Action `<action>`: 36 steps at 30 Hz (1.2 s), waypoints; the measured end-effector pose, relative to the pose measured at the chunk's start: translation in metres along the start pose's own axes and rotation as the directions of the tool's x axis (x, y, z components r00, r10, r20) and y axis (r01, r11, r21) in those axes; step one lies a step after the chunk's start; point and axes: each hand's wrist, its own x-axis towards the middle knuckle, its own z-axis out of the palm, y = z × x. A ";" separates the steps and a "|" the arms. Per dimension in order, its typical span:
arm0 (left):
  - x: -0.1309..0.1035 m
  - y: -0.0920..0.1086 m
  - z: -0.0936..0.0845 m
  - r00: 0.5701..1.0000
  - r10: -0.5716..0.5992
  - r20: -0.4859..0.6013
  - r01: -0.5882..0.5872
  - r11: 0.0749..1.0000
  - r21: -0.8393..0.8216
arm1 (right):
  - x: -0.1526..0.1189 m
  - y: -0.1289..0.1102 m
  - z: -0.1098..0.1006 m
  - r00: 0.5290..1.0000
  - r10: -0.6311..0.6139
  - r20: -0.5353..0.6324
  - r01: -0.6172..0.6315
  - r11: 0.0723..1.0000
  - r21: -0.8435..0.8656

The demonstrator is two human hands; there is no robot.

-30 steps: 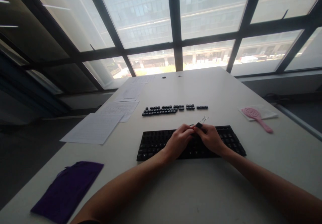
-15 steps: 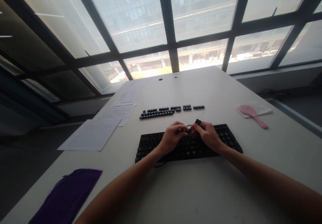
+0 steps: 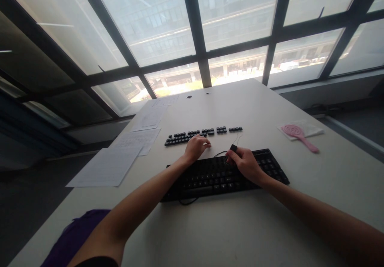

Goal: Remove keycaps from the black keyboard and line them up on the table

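A black keyboard (image 3: 207, 179) lies across the near part of the desk, several keys gone from its upper rows. My right hand (image 3: 247, 165) is closed over its right half, gripping the black handle of a wire keycap puller (image 3: 233, 148) whose thin wire loops point up and away. Beyond the keyboard's back edge, my left hand (image 3: 196, 148) reaches to the near side of the laid-out keycaps (image 3: 177, 140). Its fingers are curled, and whatever is at the fingertips is hidden. The keycaps stand in rows, grouped, with small gaps.
A pink hairbrush (image 3: 300, 135) rests on a clear plastic bag (image 3: 315, 130) at the right. Printed sheets (image 3: 105, 165) lie along the left edge, with a purple cloth (image 3: 79, 233) partly under my left forearm. Windows (image 3: 165, 23) rise behind the white desk (image 3: 228, 227).
My left hand has moved away from the keycap puller, forward and left to the keycap rows. My right hand keeps the puller in nearly the same spot. The view has shifted slightly.
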 end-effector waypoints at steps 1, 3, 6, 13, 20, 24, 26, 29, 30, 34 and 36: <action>0.002 -0.002 0.001 1.000 0.001 -0.011 -0.001 1.000 0.010 | 0.000 0.000 0.000 1.000 -0.002 -0.001 0.002 1.000 -0.002; 0.005 -0.004 0.002 0.999 0.007 -0.036 -0.006 1.000 0.020 | 0.000 0.000 0.000 1.000 -0.002 -0.007 0.002 1.000 -0.002; 0.004 -0.007 0.004 0.997 0.028 -0.077 -0.025 0.999 0.041 | 0.000 0.001 0.001 1.000 0.000 -0.009 0.000 1.000 0.007; 0.003 -0.013 0.004 0.989 -0.017 -0.144 0.032 0.995 0.097 | 0.000 0.002 0.001 1.000 -0.011 -0.010 0.011 1.000 -0.001; 0.018 -0.019 0.008 0.984 -0.102 -0.146 0.115 0.990 0.079 | -0.001 0.002 0.001 1.000 0.013 -0.004 -0.013 1.000 0.015; 0.020 -0.022 0.010 0.982 -0.124 -0.142 0.134 0.989 0.068 | -0.001 0.001 0.001 1.000 0.009 0.000 -0.009 1.000 0.012; 0.021 -0.024 0.011 0.980 -0.134 -0.145 0.144 0.988 0.059 | 0.000 0.001 0.001 1.000 0.008 0.004 -0.008 1.000 0.015; 0.023 -0.025 0.013 0.978 -0.139 -0.157 0.149 0.988 0.051 | 0.000 0.003 0.002 1.000 0.006 0.005 -0.006 1.000 0.010; 0.023 -0.025 0.013 0.977 -0.142 -0.161 0.151 0.987 0.050 | 0.001 0.003 0.002 1.000 0.006 0.004 -0.006 1.000 0.007; 0.024 -0.026 0.013 0.972 -0.150 -0.178 0.161 0.986 0.045 | 0.000 0.003 0.001 1.000 0.001 0.005 -0.001 1.000 -0.003; 0.022 -0.027 0.011 0.971 -0.155 -0.184 0.167 0.985 0.051 | 0.000 0.001 0.000 1.000 -0.007 0.008 0.007 1.000 -0.007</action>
